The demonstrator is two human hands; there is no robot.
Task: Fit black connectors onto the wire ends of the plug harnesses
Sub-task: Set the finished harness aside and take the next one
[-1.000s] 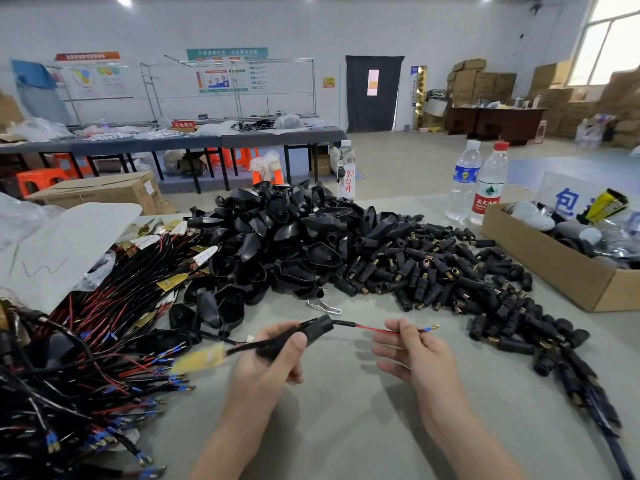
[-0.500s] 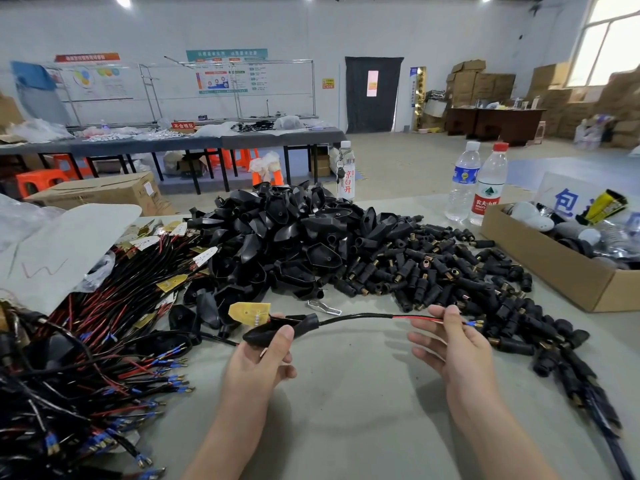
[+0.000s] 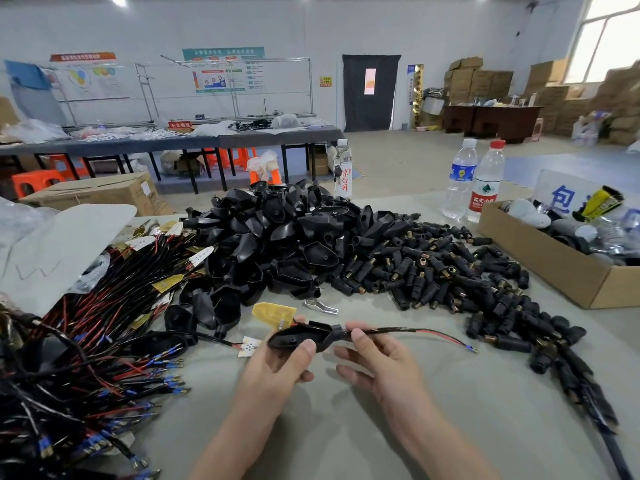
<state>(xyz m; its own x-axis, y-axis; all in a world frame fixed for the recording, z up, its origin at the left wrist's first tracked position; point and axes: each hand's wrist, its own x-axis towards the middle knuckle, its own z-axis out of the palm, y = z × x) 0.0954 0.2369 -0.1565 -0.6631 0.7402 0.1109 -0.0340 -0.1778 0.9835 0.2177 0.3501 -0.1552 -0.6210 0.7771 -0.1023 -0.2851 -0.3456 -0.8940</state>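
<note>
Left hand [image 3: 277, 367] grips the plug [image 3: 300, 336]; right hand [image 3: 384, 362] pinches its cable [image 3: 393, 330].

1. The right hand [image 3: 381, 358] has been slid left along the black cable [image 3: 388, 330], from the red-and-black wire end [image 3: 469, 347] to the black plastic plug housing [image 3: 301, 336].
2. The yellow paper tag [image 3: 273, 312] has been swung above the housing.

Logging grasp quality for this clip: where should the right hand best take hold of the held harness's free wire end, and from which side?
Probably a pinch grip on the red wire just behind the blue terminal, coming from the near side. The harness end droops unsupported past the right hand, and the tip must stay bare for a connector.
</note>
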